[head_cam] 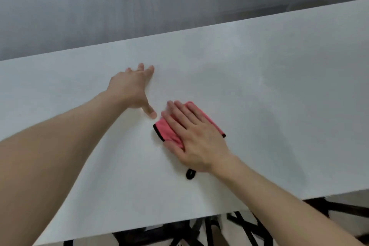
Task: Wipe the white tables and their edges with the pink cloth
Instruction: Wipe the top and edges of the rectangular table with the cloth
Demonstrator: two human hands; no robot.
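- On the white table (pixel 259 96), roughly mid-depth and somewhat nearer its front, the pink cloth (pixel 166 132) is found folded into a small flat pad.
- The pad is covered by the right hand (pixel 196 140), laid palm-down with straight fingers held close together. It is pressed flat rather than pinched or bunched.
- Black binding (pixel 157 132) is seen along the cloth's left side, and a black loop (pixel 190 173) sticks out below the heel of the hand.
- The left hand (pixel 131 88) is planted flat on the bare tabletop just left of the cloth, fingers spread. Nothing is held, and its thumb ends just short of the pad's corner.
- The cloth is judged soft, light and limp, so it is best driven by broad palm pressure. If it is pushed by the fingertips alone, it can be expected to ruck or unfold.
- The tabletop looks smooth and hard, so easy sliding is to be expected. Firm downward pressure is needed, or the pad may be left behind under the hand.
- For the near edge (pixel 159 223), the pad would be better wrapped over the lip, with thumb above and fingers below. The loop is no useful hold for wiping.
- A dark frame (pixel 245 227) is visible beneath the table.
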